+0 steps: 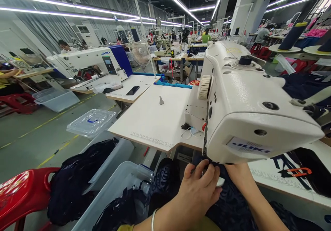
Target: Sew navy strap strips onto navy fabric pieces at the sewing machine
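A white sewing machine (258, 86) with a JUKI label fills the right side. Below its head, my left hand (200, 186) is closed on dark navy fabric at the sewing area, its fingers curled. A pale rounded machine part (220, 182) shows beside these fingers. My right hand (238, 172) reaches under the machine head from the other side; the head and fabric hide its fingers. Dark navy patterned fabric (229, 203) hangs below both hands toward my lap.
Orange-handled thread snips (300, 171) lie right of the machine. Left are the white tabletop (147, 117) with a grey key-shaped piece (161, 100), a phone (133, 90), plastic bins (116, 193) of navy fabric, and a red stool (23, 193). Other people work at machines behind.
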Tool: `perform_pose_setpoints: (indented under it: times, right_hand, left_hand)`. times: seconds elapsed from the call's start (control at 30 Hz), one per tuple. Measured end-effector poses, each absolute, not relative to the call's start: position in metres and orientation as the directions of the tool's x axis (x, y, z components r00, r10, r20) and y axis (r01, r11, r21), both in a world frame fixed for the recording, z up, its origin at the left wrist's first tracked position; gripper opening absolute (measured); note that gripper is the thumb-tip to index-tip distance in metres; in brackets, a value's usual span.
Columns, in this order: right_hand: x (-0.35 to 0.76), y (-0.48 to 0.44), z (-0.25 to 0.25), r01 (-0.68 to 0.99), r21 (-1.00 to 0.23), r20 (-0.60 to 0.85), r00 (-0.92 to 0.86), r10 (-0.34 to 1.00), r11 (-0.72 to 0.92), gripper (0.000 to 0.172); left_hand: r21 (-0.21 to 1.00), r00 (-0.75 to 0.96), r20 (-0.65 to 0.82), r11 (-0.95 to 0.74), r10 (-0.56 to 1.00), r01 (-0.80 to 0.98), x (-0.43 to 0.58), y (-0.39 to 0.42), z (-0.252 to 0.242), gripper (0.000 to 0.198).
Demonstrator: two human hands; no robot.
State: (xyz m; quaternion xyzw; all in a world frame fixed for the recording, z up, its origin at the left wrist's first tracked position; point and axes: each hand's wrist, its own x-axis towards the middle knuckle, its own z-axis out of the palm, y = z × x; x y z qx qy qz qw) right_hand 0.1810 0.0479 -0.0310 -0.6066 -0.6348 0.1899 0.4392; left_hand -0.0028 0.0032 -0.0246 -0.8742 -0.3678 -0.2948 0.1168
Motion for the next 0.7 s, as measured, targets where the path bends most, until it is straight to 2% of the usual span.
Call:
perform_pose_setpoints:
  times: [0.13,0.3,0.6,0.7]
  right_hand:
    - [0.1814,0.0541,-0.0312,0.627,-0.755,0.341,0.121,0.932,0.194,0.016]
    - [0.1830,0.0567,-0.0314,0.636,-0.748,0.347,0.127,0.929,0.192,0.014]
    - [0.1799,0.0527,-0.0337,0.605,-0.768,0.357,0.127,0.926,0.213,0.026]
    - [0.1802,0.0516,-0.0351,0.568,-0.795,0.333,0.110,0.937,0.216,0.023]
  left_hand:
    - [-0.009,0.541,0.604,-0.674,0.585,0.738,0.0014,0.0027,-0.0225,0.038]
    - [-0.017,0.524,0.635,-0.669,0.567,0.743,0.0044,0.0031,-0.0233,0.036]
    - [-0.052,0.528,0.636,-0.651,0.563,0.757,0.0052,0.0033,-0.0277,0.040]
    - [-0.033,0.512,0.660,-0.659,0.550,0.751,0.0061,0.0043,-0.0300,0.037]
